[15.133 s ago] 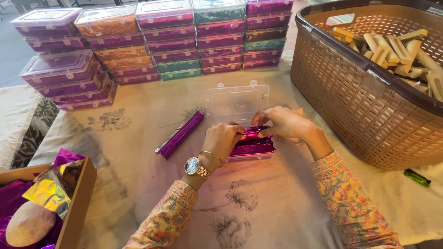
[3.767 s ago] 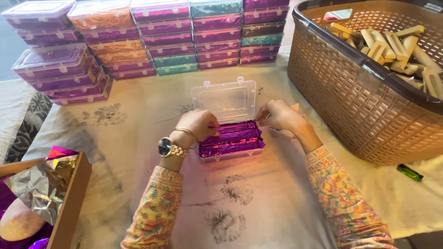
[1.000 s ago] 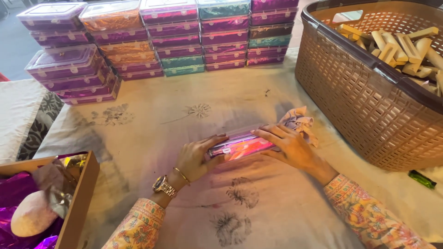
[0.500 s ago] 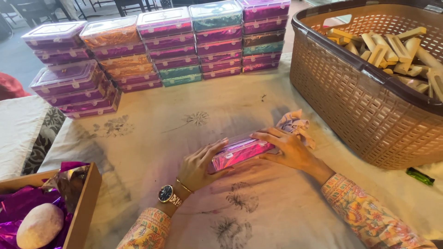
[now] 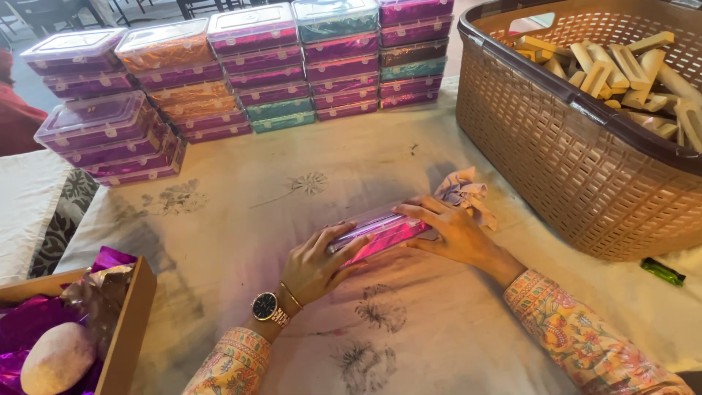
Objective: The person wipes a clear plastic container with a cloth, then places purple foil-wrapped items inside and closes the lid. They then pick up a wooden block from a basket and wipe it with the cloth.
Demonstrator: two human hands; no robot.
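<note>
A closed clear plastic box filled with pink foil-wrapped pieces is tilted up on its edge on the cloth-covered table. My left hand, with a watch and bracelet on the wrist, grips the box's left end. My right hand holds its right end, fingers spread over the lid. A crumpled pale cloth lies just behind my right hand.
Stacks of filled clear boxes line the table's far edge. A large brown woven basket of pale wooden blocks stands at right. A wooden box with purple foil and a beige lump sits at lower left. A small green item lies by the basket.
The open box was shut, then both hands lifted and tilted it onto its edge. Over the last second it has stayed held there while the view shifted.
</note>
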